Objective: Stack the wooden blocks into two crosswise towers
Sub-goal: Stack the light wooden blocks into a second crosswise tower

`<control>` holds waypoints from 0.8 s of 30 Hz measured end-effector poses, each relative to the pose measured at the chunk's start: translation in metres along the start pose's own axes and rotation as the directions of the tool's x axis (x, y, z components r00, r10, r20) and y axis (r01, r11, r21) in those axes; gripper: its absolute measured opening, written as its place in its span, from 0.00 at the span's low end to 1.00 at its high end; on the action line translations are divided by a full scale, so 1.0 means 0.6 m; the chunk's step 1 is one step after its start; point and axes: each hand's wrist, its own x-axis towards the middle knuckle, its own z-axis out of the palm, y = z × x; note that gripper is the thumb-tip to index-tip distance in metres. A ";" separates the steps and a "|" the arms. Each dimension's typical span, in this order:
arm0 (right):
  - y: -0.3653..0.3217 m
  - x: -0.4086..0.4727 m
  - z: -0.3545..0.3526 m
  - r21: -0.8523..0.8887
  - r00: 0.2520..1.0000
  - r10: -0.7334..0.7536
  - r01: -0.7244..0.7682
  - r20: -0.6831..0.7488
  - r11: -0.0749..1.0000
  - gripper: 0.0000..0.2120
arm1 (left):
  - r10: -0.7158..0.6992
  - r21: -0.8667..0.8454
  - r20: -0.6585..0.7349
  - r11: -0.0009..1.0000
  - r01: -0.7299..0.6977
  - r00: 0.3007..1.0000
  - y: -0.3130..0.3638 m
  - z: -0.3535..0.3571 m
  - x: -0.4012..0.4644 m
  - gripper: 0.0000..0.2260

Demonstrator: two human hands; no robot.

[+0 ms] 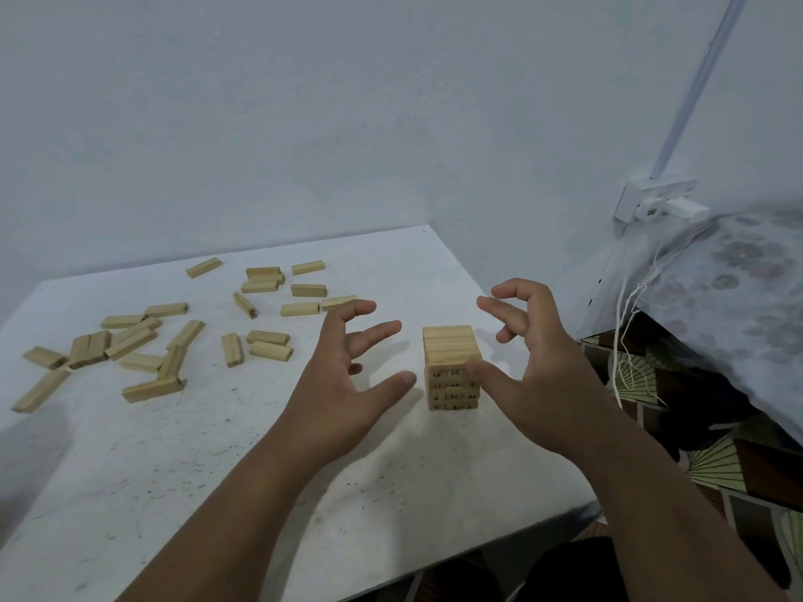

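- Loose pale rectangular wooden blocks (143,341) lie scattered flat across the far-left part of the scuffed white tabletop (217,471), pointing every which way; a few rest on one another. No second tower stands among them.
- The left hand (343,384) hovers just left of the tower, fingers spread and lightly bent, holding nothing; its thumb tip comes close to the tower's left face without clearly touching it.
- The short crosswise tower of pale wooden blocks (452,367) stands upright between the two hands, near the table's right edge. Its top layer runs away from the viewer; the numbered block ends of alternate layers face the camera.
- The right hand (539,362) flanks the tower's right side, fingers spread and curled, empty; its thumb tip overlaps the upper front edge, contact uncertain.
- Judgement: the scattered blocks lie well apart from both hands, off to the left, so the left hand is the nearer one to fetch the next block. That block should go across the top layer, long axis left to right.
- Right of the table: a floral cloth (738,288) and a white wall socket (656,202).
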 end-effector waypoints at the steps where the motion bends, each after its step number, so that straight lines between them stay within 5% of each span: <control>1: -0.012 -0.001 0.007 -0.004 0.999 -0.030 0.030 -0.013 1.000 0.30 | 0.008 0.015 -0.020 1.000 -0.007 1.000 -0.001 -0.011 -0.004 0.28; 6: -0.081 -0.009 0.079 -0.054 0.981 -0.191 0.192 0.025 0.980 0.26 | 0.069 0.174 -0.174 0.984 -0.039 0.982 -0.013 -0.085 -0.033 0.15; 9: -0.118 -0.011 0.144 -0.081 0.965 -0.226 0.238 0.135 0.968 0.25 | 0.008 0.292 -0.264 0.954 0.072 0.965 -0.036 -0.142 -0.056 0.12; 15: -0.136 0.012 0.262 -0.124 0.916 -0.232 0.285 0.328 0.951 0.22 | -0.167 0.525 -0.308 0.791 0.314 0.936 -0.113 -0.231 -0.083 0.17; 24: -0.137 0.105 0.346 -0.412 0.894 -0.097 0.295 0.438 0.862 0.23 | -0.098 0.530 -0.335 0.803 0.273 0.937 -0.168 -0.249 -0.085 0.20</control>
